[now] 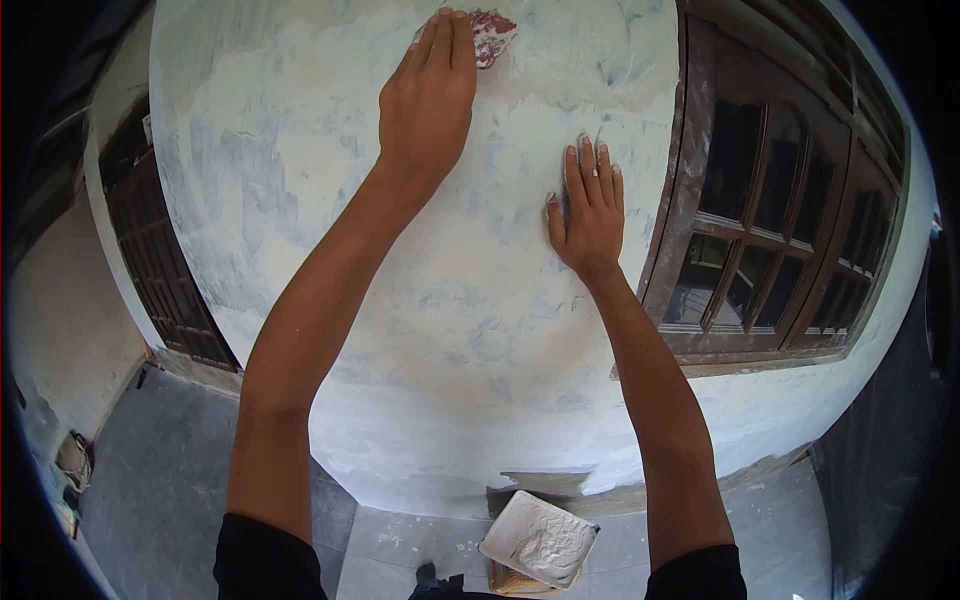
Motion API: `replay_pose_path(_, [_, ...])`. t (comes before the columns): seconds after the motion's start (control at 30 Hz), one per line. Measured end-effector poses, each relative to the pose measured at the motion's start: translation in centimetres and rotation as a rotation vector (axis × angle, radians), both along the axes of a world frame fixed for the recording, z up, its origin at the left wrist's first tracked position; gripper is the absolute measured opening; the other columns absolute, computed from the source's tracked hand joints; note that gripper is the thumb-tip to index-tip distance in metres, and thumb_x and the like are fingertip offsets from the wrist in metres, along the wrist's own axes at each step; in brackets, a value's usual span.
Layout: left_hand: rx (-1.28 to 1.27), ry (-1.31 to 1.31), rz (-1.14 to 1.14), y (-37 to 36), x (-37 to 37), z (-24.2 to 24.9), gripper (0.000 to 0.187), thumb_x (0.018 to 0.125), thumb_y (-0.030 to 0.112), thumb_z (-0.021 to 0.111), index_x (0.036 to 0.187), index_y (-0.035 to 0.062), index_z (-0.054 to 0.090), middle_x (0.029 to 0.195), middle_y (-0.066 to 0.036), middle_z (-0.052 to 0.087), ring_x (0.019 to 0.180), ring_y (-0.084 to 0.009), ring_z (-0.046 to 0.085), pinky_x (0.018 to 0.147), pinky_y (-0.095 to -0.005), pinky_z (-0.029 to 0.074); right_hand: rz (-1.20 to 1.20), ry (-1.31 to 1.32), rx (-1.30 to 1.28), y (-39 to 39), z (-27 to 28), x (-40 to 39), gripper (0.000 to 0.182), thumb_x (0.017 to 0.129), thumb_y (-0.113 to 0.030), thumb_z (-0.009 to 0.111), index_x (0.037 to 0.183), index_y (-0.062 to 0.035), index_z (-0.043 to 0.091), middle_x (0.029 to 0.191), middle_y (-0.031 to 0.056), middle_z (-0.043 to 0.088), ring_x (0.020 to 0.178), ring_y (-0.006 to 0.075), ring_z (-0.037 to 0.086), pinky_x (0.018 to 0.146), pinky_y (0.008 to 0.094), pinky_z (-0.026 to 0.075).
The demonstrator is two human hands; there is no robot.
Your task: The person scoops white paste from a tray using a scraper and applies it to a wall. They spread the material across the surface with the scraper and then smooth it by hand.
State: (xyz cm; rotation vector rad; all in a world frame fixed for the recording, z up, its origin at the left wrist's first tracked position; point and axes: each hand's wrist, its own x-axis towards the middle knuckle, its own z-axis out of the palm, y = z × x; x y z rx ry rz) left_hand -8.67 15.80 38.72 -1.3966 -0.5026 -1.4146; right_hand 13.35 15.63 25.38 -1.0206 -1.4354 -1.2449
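High on a patchy white wall (470, 250), my left hand (428, 110) is closed, its fingers pressed together. A small red piece smeared with white paste (492, 38) sticks out from under those fingers, against the wall; its kind does not show. To the right and lower, my right hand (592, 215) lies flat on the wall with the fingers stretched and the thumb apart. White residue marks its fingertips, and nothing is held in it.
Below, near my feet, a white tray of white paste (545, 540) rests on a yellowish support (515, 580). A brown wooden window (760, 200) with glass panes is set into the wall on the right. At left is a dark barred opening (165, 250). Grey tiles (400, 540) cover the floor.
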Motion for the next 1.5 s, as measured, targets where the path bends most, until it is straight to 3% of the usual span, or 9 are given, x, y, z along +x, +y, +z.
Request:
replay_pose_path(0.1, [0.01,-0.019,0.02,2.4,1.4,3.1,0.043,0.086,0.0,0.056,0.127,-0.0107,0.055,0.131,-0.027,0.059,0.122,-0.035,0.059,0.095,-0.0363,0.054,-0.005,-0.006,0.004,0.0,-0.1,0.0,0.061,0.089,-0.022,0.056,0.146,-0.0034,0.047,0.155,0.0187,0.041,0.145,0.0401,0.034,0.116,0.0542,0.029])
replay_pose_path(0.13, [0.018,0.004,0.126,4.3,1.8,2.6,0.05,0.079,-0.008,0.067,0.128,-0.0082,0.058,0.135,-0.023,0.059,0.127,-0.0315,0.058,0.099,-0.0363,0.054,-0.006,-0.003,0.002,0.1,-0.1,0.0,0.061,0.089,-0.021,0.056,0.147,-0.0035,0.047,0.155,0.0188,0.041,0.145,0.04,0.034,0.116,0.0542,0.029])
replay_pose_path(0.43, [-0.268,0.18,0.273,1.1,-1.1,-12.6,0.06,0.079,-0.009,0.066,0.136,-0.0133,0.048,0.138,-0.03,0.054,0.13,-0.037,0.054,0.099,-0.034,0.054,0.008,-0.005,-0.003,-0.2,0.0,0.0,0.062,0.089,-0.021,0.056,0.147,-0.0038,0.046,0.155,0.0186,0.041,0.145,0.0395,0.034,0.116,0.0539,0.028])
replay_pose_path(0.6, [-0.242,0.065,0.104,-1.4,-1.4,-7.5,0.054,0.078,-0.015,0.059,0.131,-0.0138,0.049,0.135,-0.03,0.055,0.124,-0.0366,0.06,0.09,-0.0347,0.058,-0.004,-0.008,0.012,0.1,-0.1,0.0,0.062,0.089,-0.021,0.055,0.147,-0.0039,0.046,0.155,0.0184,0.041,0.145,0.0393,0.034,0.116,0.0538,0.028])
replay_pose_path(0.67, [-0.129,-0.007,0.149,-0.7,-1.2,-3.6,0.057,0.071,-0.01,0.074,0.124,-0.0156,0.055,0.124,-0.029,0.062,0.117,-0.0348,0.064,0.098,-0.0309,0.054,-0.004,-0.007,0.02,0.3,-0.1,0.1,0.061,0.089,-0.021,0.055,0.147,-0.0035,0.046,0.155,0.0184,0.042,0.145,0.0392,0.035,0.116,0.0536,0.028])
replay_pose_path(0.8, [-0.049,-0.036,0.1,1.9,-0.5,1.9,0.057,0.07,-0.009,0.075,0.123,-0.0152,0.056,0.125,-0.029,0.062,0.118,-0.0348,0.063,0.097,-0.0309,0.054,-0.011,-0.003,0.009,0.1,-0.1,0.0,0.06,0.09,-0.021,0.055,0.147,-0.0034,0.047,0.154,0.0184,0.042,0.145,0.0393,0.035,0.115,0.0535,0.029])
replay_pose_path(0.97, [-0.078,-0.075,0.298,5.2,0.4,-2.4,0.062,0.069,-0.008,0.075,0.128,-0.0153,0.054,0.129,-0.031,0.059,0.122,-0.0358,0.06,0.097,-0.0307,0.054,0.008,-0.01,0.014,0.2,-0.1,0.1,0.062,0.09,-0.021,0.055,0.148,-0.0039,0.045,0.155,0.0184,0.041,0.145,0.0398,0.035,0.115,0.0545,0.029])
replay_pose_path(1.2, [-0.272,0.135,0.236,2.1,-2.5,-11.9,0.061,0.072,-0.008,0.073,0.129,-0.0153,0.053,0.131,-0.032,0.058,0.123,-0.0366,0.06,0.098,-0.0325,0.055,0.0,-0.02,0.016,0.1,0.0,0.0,0.062,0.09,-0.022,0.055,0.148,-0.0035,0.045,0.155,0.018,0.041,0.145,0.0401,0.034,0.114,0.0553,0.029])
replay_pose_path(1.5, [-0.055,-0.038,0.076,3.2,-1.2,0.7,0.055,0.072,-0.009,0.07,0.126,-0.0139,0.056,0.126,-0.029,0.061,0.116,-0.034,0.065,0.083,-0.0291,0.06,0.035,-0.008,-0.004,0.1,-0.2,-0.1,0.062,0.091,-0.022,0.053,0.149,-0.003,0.043,0.156,0.0189,0.038,0.146,0.0422,0.031,0.116,0.0558,0.025])
